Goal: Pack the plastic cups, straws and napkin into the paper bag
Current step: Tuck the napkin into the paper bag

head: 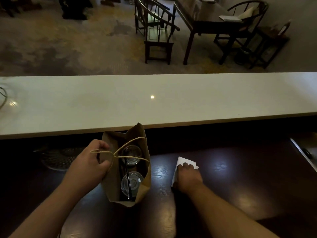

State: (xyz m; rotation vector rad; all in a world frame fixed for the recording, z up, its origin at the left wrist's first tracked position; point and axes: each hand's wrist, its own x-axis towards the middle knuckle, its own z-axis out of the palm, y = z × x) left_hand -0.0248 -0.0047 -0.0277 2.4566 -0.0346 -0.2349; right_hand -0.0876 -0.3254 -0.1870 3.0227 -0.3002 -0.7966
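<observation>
A brown paper bag (145, 183) stands open on the dark wooden counter (240, 186). Inside it two clear lidded plastic cups sit side by side, one far (131, 154) and one near (132, 183), with dark straws (127, 179) lying across them. My left hand (89, 162) grips the bag's left rim, with the string handle looped over it. To the right of the bag lies a folded white napkin (186, 161). My right hand (187, 177) rests on it with fingers curled over its top; most of the napkin is hidden beneath.
A long white raised ledge (154, 100) runs behind the counter. A round woven mat (56, 159) lies to the left in shadow. A metal edge (301, 152) shows at far right. Dark chairs and a table (205, 24) stand on the floor beyond.
</observation>
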